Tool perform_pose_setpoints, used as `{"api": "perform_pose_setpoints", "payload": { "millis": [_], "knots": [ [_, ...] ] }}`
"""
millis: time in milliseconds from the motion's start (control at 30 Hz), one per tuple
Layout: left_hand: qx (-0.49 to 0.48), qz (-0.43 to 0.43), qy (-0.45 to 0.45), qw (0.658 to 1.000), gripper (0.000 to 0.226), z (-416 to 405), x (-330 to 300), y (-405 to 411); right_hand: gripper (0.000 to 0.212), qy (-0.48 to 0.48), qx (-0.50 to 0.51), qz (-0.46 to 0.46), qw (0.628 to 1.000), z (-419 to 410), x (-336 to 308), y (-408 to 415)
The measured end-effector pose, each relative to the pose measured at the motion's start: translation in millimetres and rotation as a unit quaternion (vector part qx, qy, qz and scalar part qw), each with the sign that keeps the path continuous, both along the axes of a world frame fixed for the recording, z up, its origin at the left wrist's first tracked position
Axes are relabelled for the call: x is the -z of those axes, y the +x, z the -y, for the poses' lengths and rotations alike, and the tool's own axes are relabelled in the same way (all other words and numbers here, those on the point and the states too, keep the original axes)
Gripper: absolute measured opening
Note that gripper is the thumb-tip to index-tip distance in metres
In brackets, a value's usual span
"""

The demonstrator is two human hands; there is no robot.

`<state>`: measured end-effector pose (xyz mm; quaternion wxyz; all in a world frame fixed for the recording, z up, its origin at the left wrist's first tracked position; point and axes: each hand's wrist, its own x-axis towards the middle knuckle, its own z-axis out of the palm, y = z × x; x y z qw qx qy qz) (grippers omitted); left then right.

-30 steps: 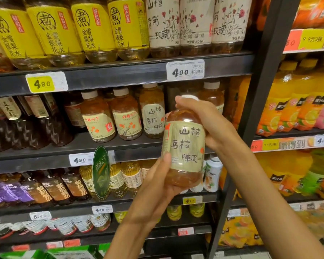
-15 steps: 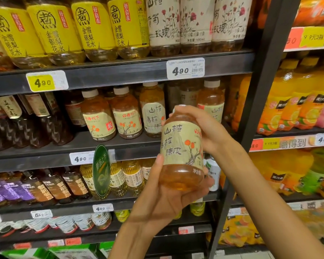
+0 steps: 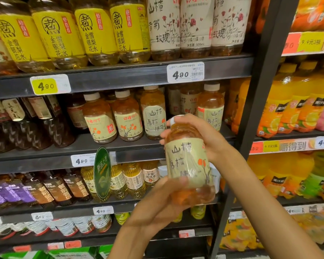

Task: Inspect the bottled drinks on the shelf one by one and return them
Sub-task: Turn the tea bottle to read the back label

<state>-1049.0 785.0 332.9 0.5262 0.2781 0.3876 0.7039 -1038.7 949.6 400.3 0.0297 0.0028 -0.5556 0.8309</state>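
The right hand (image 3: 200, 135) is gripping the neck and shoulder of a clear plastic bottle (image 3: 189, 163) of amber drink, white cap peeking out, while the left hand (image 3: 163, 200) is cupping its rounded base; the bottle is hanging in the air, just in front of the dark metal shelf's (image 3: 120, 146) front edge. Its glossy pale-green label is showing 山楂 and orange fruit on a branch; a white price tag (image 3: 185, 72) on the shelf edge above is reading 4.90.

Head view; faces shelves (image 3: 120, 79) closely
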Motion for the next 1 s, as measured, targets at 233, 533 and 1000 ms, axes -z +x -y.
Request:
{"api": "perform_pose_setpoints", "payload": {
  "millis": [233,533,1000],
  "knots": [
    [-0.121,-0.274,-0.067,0.952,0.06,-3.9,-5.0,-15.2,0.029,0.09,0.028,-0.179,0.979,0.0,3.5,8.8],
    [-0.316,-0.401,-0.027,0.859,0.087,-36.5,-17.6,-51.9,0.04,0.311,0.219,-0.185,0.906,4.2,-0.7,8.8],
    [-0.396,-0.461,-0.128,0.784,0.094,-98.3,4.9,-74.2,0.079,0.421,0.348,-0.119,0.829,-21.9,20.5,-30.4]
  ]
}}
